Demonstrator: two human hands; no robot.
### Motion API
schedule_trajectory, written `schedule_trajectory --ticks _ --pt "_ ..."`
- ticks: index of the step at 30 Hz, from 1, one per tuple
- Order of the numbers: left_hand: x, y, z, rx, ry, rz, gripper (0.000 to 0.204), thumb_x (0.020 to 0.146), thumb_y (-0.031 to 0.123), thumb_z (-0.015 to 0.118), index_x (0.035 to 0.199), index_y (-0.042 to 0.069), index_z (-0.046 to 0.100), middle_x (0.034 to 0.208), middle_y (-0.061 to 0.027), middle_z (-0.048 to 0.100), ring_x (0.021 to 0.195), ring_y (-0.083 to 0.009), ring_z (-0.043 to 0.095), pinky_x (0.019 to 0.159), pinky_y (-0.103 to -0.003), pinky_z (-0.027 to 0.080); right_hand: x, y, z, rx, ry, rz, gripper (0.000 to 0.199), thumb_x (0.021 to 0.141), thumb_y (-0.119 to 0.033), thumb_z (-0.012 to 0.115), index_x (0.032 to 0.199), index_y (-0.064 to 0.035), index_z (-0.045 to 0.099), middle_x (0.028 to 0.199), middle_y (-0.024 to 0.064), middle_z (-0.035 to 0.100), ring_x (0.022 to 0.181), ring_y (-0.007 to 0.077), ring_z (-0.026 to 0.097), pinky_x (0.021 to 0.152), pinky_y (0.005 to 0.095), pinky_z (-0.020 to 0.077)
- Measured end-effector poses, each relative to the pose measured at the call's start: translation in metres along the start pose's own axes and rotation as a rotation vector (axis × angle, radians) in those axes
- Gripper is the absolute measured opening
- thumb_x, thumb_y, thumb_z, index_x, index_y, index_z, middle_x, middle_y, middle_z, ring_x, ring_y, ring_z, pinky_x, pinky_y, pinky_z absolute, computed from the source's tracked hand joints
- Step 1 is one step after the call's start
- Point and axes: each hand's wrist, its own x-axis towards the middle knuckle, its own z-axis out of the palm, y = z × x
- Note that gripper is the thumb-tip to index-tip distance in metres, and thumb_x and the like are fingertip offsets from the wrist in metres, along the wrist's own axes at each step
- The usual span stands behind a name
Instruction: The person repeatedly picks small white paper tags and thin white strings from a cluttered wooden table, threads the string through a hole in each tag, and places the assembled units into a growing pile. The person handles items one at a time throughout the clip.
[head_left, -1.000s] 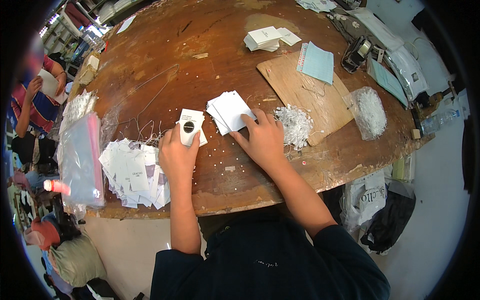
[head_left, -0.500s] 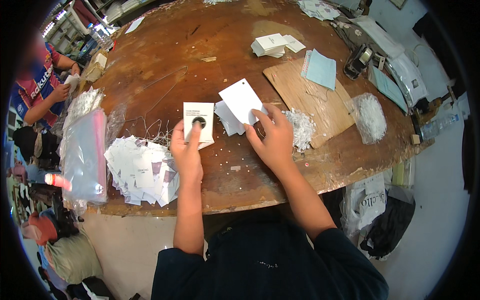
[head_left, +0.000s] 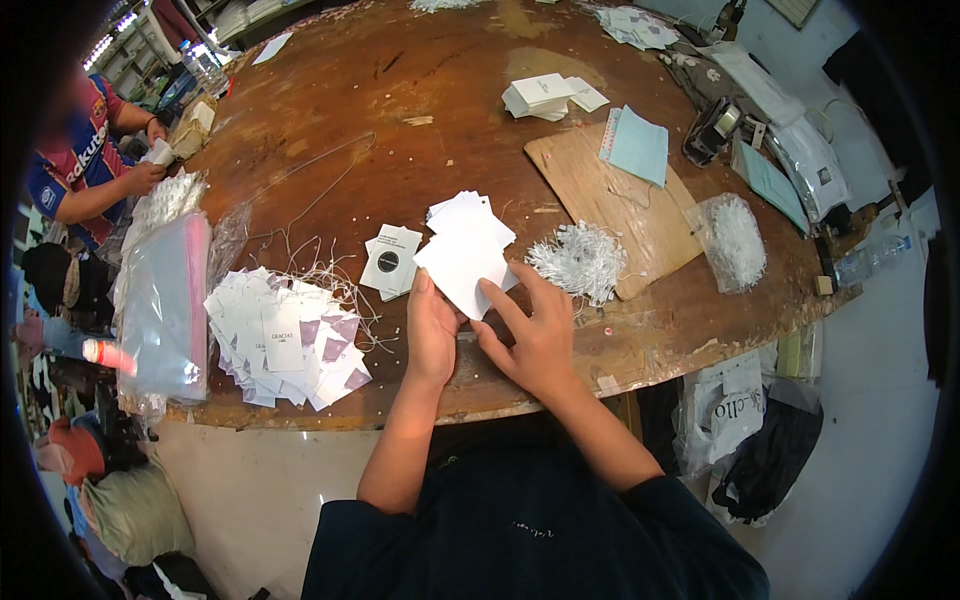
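In front of me both hands meet at a blank white card (head_left: 462, 262), tilted so one corner points toward me. My left hand (head_left: 433, 335) grips its left edge, thumb on top. At its lower right edge, my right hand (head_left: 540, 335) pinches it between thumb and forefinger. Whether more cards lie under it is hidden. Just beyond are more white cards (head_left: 472, 213), loosely overlapped. Left of them, a small stack of printed cards (head_left: 390, 262) with a black round spot rests on the table. Right of my right hand sits a heap of white string tags (head_left: 580, 262).
A pile of printed tags with strings (head_left: 285, 345) and clear plastic bags (head_left: 165, 310) lie at the left. On the right are a wooden board (head_left: 630, 230), a blue paper pad (head_left: 637, 147), a bagged white bundle (head_left: 732, 240) and a tape dispenser (head_left: 715, 130). A co-worker (head_left: 95, 165) works at far left.
The printed cards have left my left hand and now lie on the table. My left hand has moved right to the white card, which has come closer to me. The co-worker's hands have shifted.
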Motion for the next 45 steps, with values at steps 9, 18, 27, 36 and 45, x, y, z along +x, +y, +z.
schedule_trajectory --ticks 9,18,27,36,45 --pt "0.007 -0.011 -0.004 0.327 0.134 0.151 0.034 0.106 0.025 0.058 0.125 -0.003 0.06 0.114 -0.0072 0.067 0.101 -0.0093 0.062 0.087 -0.027 0.05 -0.007 -0.003 0.002 0.016 -0.035 0.006 0.054 0.076 -0.027 0.082 0.127 -0.0154 0.068 0.135 0.0172 0.056 0.111 0.0307 0.057 0.089 0.0421 0.0408" --pt "0.006 -0.015 -0.012 0.28 0.128 0.086 0.036 0.106 0.029 0.057 0.122 -0.003 0.065 0.111 -0.0052 0.069 0.097 -0.0076 0.06 0.085 -0.026 0.049 -0.007 -0.003 0.003 0.03 -0.03 -0.004 0.053 0.077 -0.028 0.081 0.127 -0.0149 0.068 0.136 0.0179 0.055 0.109 0.0307 0.057 0.088 0.0417 0.0405" --pt "0.009 -0.015 -0.019 0.288 0.11 0.013 0.038 0.109 0.029 0.051 0.127 -0.004 0.059 0.118 -0.0095 0.067 0.104 -0.013 0.065 0.087 -0.03 0.053 -0.006 -0.003 0.002 0.02 -0.039 -0.008 0.055 0.077 -0.029 0.081 0.128 -0.0144 0.068 0.136 0.0182 0.055 0.11 0.0306 0.057 0.089 0.0418 0.0402" --pt "0.007 -0.013 -0.017 0.238 0.105 0.011 0.04 0.109 0.029 0.05 0.13 -0.004 0.057 0.12 -0.0102 0.066 0.105 -0.0135 0.065 0.087 -0.03 0.053 -0.005 -0.003 0.002 0.015 -0.035 -0.016 0.055 0.077 -0.03 0.081 0.129 -0.0151 0.067 0.137 0.0182 0.054 0.109 0.03 0.057 0.087 0.041 0.0397" --pt "0.006 -0.015 -0.013 0.31 0.121 0.041 0.039 0.107 0.025 0.055 0.132 -0.005 0.058 0.122 -0.0098 0.066 0.107 -0.014 0.064 0.091 -0.03 0.053 -0.009 0.009 -0.01 0.02 0.038 0.045 0.047 0.081 -0.024 0.078 0.125 -0.01 0.067 0.127 0.0149 0.062 0.103 0.0299 0.06 0.089 0.0425 0.0416"
